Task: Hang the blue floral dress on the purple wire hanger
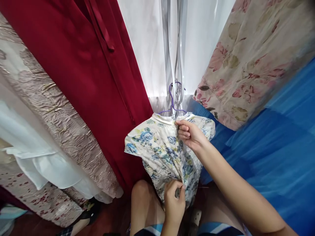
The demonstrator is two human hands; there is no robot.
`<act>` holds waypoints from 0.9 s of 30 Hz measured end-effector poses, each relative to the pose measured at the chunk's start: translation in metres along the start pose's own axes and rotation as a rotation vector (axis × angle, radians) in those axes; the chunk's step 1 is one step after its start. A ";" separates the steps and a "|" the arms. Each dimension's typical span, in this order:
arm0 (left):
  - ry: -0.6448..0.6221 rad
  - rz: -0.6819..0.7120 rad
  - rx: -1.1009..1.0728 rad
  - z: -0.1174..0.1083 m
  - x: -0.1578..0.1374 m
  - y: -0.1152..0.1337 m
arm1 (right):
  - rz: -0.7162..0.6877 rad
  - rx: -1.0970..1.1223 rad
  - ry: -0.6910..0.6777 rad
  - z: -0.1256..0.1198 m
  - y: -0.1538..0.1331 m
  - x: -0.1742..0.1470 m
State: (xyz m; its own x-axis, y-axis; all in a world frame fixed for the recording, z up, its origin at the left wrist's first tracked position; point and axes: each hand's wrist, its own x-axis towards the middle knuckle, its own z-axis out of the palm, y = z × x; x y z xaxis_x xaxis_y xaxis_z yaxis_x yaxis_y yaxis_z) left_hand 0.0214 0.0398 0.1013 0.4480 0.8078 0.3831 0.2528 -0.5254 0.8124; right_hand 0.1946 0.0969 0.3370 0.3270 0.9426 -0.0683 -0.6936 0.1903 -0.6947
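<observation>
A white cap-sleeved blouse (157,144) with blue and yellow flowers hangs on a thin purple hanger (172,95). An opening runs down from its neckline, and the cloth puckers along this line. My right hand (191,135) is closed at the top of the opening, pinching the edge just under the collar. Lower down, my left hand (174,200) pinches the cloth at the same line between thumb and forefinger. Whether a zip or buttons lie under the fingers, I cannot make out. The blouse's lower end drops between my knees, partly hidden.
A long red dress (81,65) and a pinkish textured dress (61,105) hang at left. White metal bars (180,59) stand behind the hanger before a white cloth (145,42). On the right hang a floral skirt (236,72) and blue tulle (275,141). A person's shoe (91,213) shows lower left.
</observation>
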 end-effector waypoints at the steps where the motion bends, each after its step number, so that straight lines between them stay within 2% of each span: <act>1: 0.001 -0.016 0.004 0.002 -0.002 -0.004 | -0.002 0.001 -0.009 0.001 -0.002 0.001; 5: -0.029 -0.084 -0.045 0.000 0.003 -0.013 | -0.047 -0.069 -0.002 -0.006 0.006 -0.007; 8: -0.007 -0.047 -0.129 -0.023 0.038 0.007 | -0.192 -0.231 0.037 -0.012 0.021 -0.017; 11: 0.151 0.141 -0.207 -0.059 0.098 0.052 | -0.342 -0.395 0.073 -0.012 0.029 -0.028; 12: 0.158 0.232 -0.221 -0.071 0.119 0.069 | -0.371 -0.435 0.078 -0.011 0.028 -0.032; 15: -0.004 0.462 -0.123 -0.098 0.171 0.110 | -0.431 -0.524 0.076 -0.007 0.023 -0.041; 18: -0.055 0.600 0.071 -0.106 0.195 0.134 | -0.482 -0.604 0.089 -0.006 0.020 -0.043; 20: 0.020 0.660 0.132 -0.106 0.201 0.143 | -0.506 -0.633 0.091 -0.009 0.023 -0.038; 22: 0.132 0.656 0.117 -0.110 0.206 0.149 | -0.527 -0.654 0.101 -0.014 0.031 -0.030; 25: 0.388 0.513 -0.057 -0.132 0.225 0.142 | -0.522 -0.726 0.120 -0.029 0.047 -0.025; 27: 0.569 0.386 -0.243 -0.153 0.243 0.123 | -0.484 -0.789 0.107 -0.044 0.057 -0.029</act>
State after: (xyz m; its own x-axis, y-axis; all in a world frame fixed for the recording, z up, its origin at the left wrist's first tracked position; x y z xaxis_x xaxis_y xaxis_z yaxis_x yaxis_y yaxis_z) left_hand 0.0301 0.2121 0.3614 -0.0655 0.6255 0.7774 -0.0599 -0.7802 0.6227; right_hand 0.1735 0.0684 0.2677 0.5516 0.7715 0.3172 0.1578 0.2769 -0.9479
